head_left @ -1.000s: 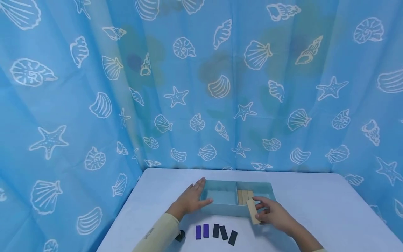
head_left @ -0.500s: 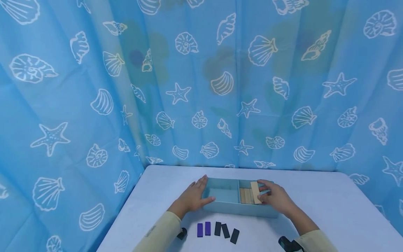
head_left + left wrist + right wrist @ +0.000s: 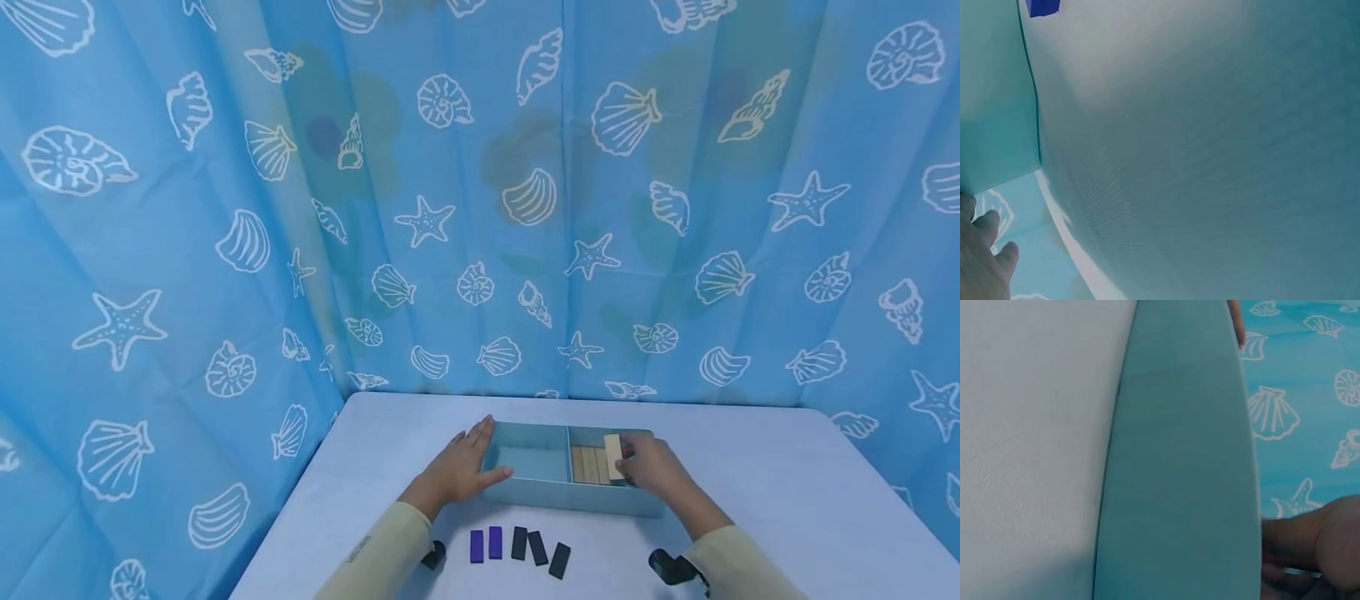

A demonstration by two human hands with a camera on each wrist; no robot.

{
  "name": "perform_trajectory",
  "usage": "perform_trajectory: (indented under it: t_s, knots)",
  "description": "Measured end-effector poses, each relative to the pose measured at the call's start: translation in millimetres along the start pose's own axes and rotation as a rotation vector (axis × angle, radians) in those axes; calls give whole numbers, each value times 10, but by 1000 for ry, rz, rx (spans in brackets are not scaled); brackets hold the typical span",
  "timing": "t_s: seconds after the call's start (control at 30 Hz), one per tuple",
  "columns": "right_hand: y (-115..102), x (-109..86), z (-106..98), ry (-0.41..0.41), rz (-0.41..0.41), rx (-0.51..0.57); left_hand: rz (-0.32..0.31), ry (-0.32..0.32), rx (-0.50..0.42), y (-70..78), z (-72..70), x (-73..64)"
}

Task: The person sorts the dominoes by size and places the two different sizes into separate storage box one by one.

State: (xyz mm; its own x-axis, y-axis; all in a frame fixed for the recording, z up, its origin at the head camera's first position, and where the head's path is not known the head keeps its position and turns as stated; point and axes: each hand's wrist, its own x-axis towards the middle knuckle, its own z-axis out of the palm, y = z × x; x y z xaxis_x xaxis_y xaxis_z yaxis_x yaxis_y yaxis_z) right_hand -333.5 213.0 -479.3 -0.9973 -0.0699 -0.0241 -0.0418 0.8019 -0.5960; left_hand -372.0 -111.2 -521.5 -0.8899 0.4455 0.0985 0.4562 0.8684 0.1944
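Note:
A pale blue-green box (image 3: 555,496) with two compartments stands on the white table. My right hand (image 3: 654,465) pinches a light wooden block (image 3: 613,456) inside the right compartment, beside several wooden blocks (image 3: 590,465) lying in a row against the divider (image 3: 568,455). The left hand (image 3: 456,475) rests with extended fingers at the box's left end, thumb at the front rim. In the right wrist view, the box's front wall (image 3: 1179,450) hides part of the right hand (image 3: 1329,544). Only some left-hand fingers (image 3: 1004,259) show in the left wrist view.
In front of the box lie two purple blocks (image 3: 477,547) and three black blocks (image 3: 519,543). A dark wrist camera (image 3: 670,567) sits by the right sleeve (image 3: 738,558). Behind the table (image 3: 742,467) hangs a blue shell-patterned curtain (image 3: 480,208).
My right hand has carried a wooden block from in front of the box up into the right compartment, then lower and further right. The row there shows more blocks. The left hand stays put.

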Motion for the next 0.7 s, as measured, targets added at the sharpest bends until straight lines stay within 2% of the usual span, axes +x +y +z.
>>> perform_trajectory:
  t_s: [0.1,0.23,0.37,0.7]
  knots:
    - [-7,13,26,7,-2,-111,-2,-8,8,16,-10,-3]
    - [-15,43,68,-6,22,-185,-3,-7,6,32,-26,-17]
    - [-31,73,106,-24,65,-201,-4,-6,-3,32,-32,-21]
    - [-16,112,139,-34,81,-244,-6,1,2,24,-22,-6]
